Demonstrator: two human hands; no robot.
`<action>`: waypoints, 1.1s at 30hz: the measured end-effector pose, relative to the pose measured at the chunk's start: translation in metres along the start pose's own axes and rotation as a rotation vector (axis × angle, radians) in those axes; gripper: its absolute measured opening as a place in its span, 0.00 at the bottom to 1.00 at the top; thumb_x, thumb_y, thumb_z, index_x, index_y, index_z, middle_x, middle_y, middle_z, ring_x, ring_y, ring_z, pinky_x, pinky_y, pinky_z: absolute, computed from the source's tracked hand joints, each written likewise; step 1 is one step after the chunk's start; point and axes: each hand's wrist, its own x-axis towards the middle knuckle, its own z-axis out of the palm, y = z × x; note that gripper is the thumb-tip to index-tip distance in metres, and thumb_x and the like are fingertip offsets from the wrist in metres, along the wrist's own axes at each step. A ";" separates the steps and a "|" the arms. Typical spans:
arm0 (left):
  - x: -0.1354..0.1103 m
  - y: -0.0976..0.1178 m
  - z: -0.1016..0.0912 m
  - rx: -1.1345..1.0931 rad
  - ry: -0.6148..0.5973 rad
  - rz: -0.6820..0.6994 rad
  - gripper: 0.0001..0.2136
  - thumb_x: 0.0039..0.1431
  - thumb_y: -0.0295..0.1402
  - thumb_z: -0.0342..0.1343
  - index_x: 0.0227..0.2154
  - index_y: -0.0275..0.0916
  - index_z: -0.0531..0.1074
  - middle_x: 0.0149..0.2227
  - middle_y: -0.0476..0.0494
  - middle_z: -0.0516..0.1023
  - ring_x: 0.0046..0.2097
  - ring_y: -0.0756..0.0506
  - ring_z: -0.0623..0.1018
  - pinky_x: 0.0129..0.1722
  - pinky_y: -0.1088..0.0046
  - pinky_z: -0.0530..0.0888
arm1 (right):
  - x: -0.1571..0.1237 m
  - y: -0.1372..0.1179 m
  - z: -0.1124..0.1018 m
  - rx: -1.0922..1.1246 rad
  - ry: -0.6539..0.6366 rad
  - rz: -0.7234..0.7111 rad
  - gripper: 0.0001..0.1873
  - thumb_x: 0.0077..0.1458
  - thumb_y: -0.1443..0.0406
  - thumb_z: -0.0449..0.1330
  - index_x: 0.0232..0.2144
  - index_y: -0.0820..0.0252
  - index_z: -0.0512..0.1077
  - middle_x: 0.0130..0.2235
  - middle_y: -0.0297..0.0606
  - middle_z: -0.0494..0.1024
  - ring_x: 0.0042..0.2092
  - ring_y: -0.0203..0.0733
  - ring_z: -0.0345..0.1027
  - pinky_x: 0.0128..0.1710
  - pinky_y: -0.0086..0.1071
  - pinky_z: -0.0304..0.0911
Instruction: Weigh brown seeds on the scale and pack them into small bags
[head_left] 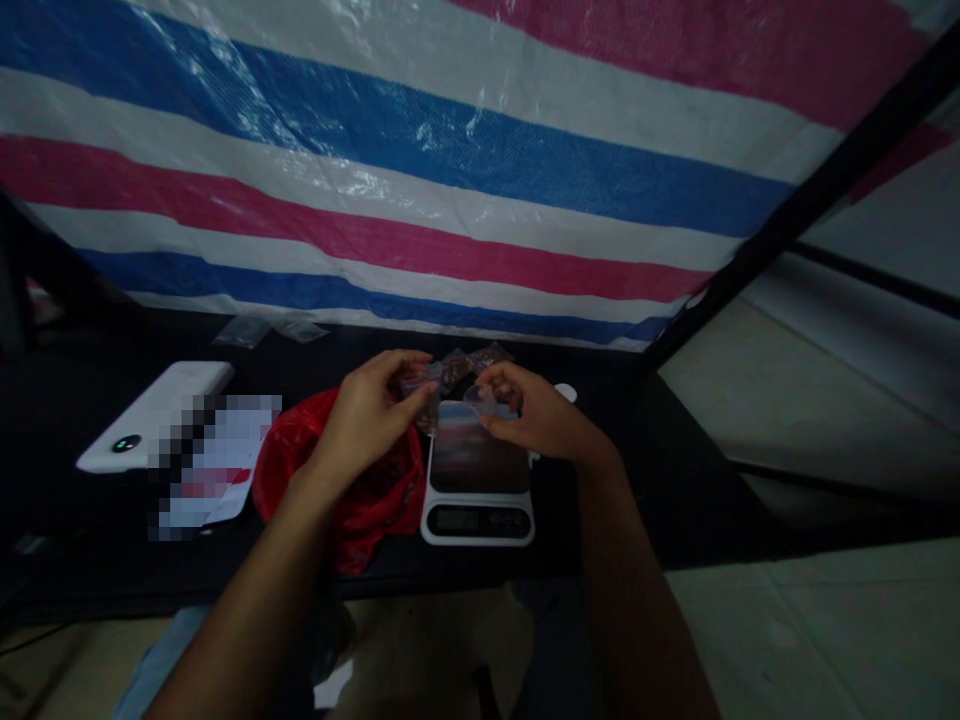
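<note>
Just above the left edge of a white digital scale (pixel 480 525), my left hand (pixel 367 410) pinches a small clear plastic bag (pixel 429 405) with brownish contents low in it. My right hand (pixel 540 412) is over the scale's upper right, its thumb and fingers closed on a small see-through plastic piece (pixel 478 400); whether it is a scoop or a cup I cannot tell. Under my left forearm sits an open red plastic bag (pixel 289 440), its contents too dark to make out. Small filled clear bags (pixel 491 356) lie behind the scale.
Flat clear bags (pixel 244 330) lie at the back left of the black table (pixel 622 500). A white device (pixel 169 400) and a partly blurred flat item (pixel 232 460) are on the left. A white round object (pixel 565 393) sits behind my right hand. Striped sheeting (pixel 450 180) hangs behind.
</note>
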 end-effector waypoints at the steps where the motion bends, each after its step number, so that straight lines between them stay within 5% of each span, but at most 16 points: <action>1: 0.000 -0.001 0.001 0.004 -0.032 0.012 0.16 0.60 0.38 0.61 0.49 0.39 0.76 0.47 0.41 0.82 0.48 0.41 0.81 0.51 0.60 0.77 | 0.001 0.001 0.001 0.013 0.001 -0.004 0.20 0.49 0.70 0.65 0.47 0.60 0.72 0.44 0.40 0.78 0.44 0.42 0.73 0.44 0.36 0.68; 10: -0.005 0.002 0.008 -0.084 -0.186 0.085 0.31 0.57 0.36 0.64 0.62 0.39 0.64 0.53 0.38 0.78 0.53 0.40 0.79 0.56 0.58 0.75 | 0.004 -0.018 0.001 -0.018 0.130 -0.123 0.21 0.54 0.69 0.65 0.51 0.59 0.73 0.49 0.42 0.78 0.45 0.42 0.72 0.40 0.34 0.67; 19: -0.008 0.005 0.009 -0.103 -0.212 0.125 0.33 0.57 0.36 0.64 0.65 0.42 0.61 0.59 0.37 0.74 0.58 0.37 0.76 0.59 0.56 0.72 | 0.002 -0.031 0.002 -0.074 0.097 -0.199 0.23 0.59 0.69 0.59 0.57 0.53 0.74 0.53 0.42 0.76 0.48 0.44 0.72 0.48 0.41 0.68; 23: -0.008 0.007 0.007 -0.093 -0.206 0.120 0.32 0.57 0.36 0.64 0.64 0.42 0.62 0.59 0.37 0.75 0.58 0.37 0.77 0.59 0.55 0.72 | 0.002 -0.032 0.001 -0.066 0.103 -0.171 0.20 0.57 0.70 0.61 0.52 0.54 0.76 0.52 0.41 0.77 0.49 0.45 0.72 0.47 0.40 0.69; 28: -0.004 0.004 0.000 -0.073 -0.099 0.049 0.28 0.58 0.37 0.63 0.61 0.40 0.66 0.52 0.40 0.80 0.53 0.40 0.80 0.56 0.58 0.75 | 0.000 -0.024 -0.002 0.045 0.171 -0.121 0.24 0.53 0.70 0.62 0.54 0.57 0.70 0.50 0.44 0.76 0.47 0.44 0.73 0.44 0.36 0.70; 33: -0.001 -0.009 -0.001 0.080 0.124 -0.082 0.20 0.60 0.37 0.60 0.55 0.40 0.72 0.48 0.41 0.82 0.48 0.40 0.81 0.51 0.60 0.77 | -0.001 -0.009 0.000 -0.094 0.050 -0.086 0.23 0.48 0.74 0.61 0.48 0.57 0.72 0.49 0.41 0.76 0.47 0.44 0.71 0.46 0.37 0.67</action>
